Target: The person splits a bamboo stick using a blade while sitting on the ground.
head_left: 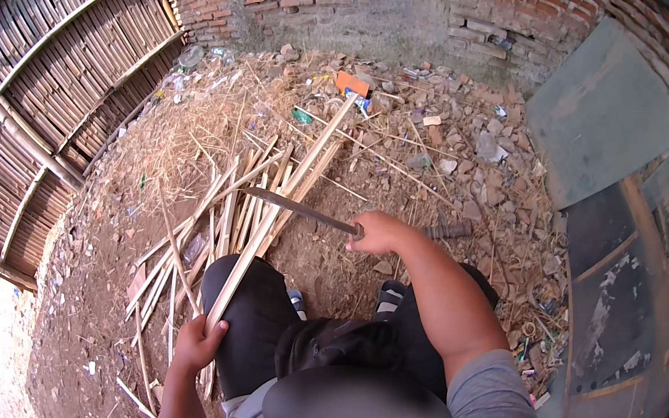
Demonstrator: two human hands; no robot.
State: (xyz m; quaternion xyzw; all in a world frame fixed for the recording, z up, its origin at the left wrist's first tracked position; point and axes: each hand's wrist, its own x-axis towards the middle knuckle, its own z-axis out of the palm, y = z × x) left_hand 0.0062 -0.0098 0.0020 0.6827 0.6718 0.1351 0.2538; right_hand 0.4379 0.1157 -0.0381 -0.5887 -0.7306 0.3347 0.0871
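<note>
My left hand (198,342) is closed around the near end of a long pale split-bamboo strip (246,269). The strip slants away from me over my left thigh (254,305), its far end above the rubble. In my right hand (382,233) is the handle of a long dark-bladed knife, like a machete (308,211). Its blade points left and crosses the strip at about mid-length; whether the edge touches the bamboo I cannot tell. Beneath and left of the strip, several more bamboo strips (175,246) lie in a loose pile on the dirt.
A bamboo fence (75,44) stands on the left and a worn brick wall (337,4) at the back. Broken bricks and litter (476,178) cover the ground ahead and to the right. Grey and dark panels (617,112) lean at the right. Sandalled feet (390,296) rest below.
</note>
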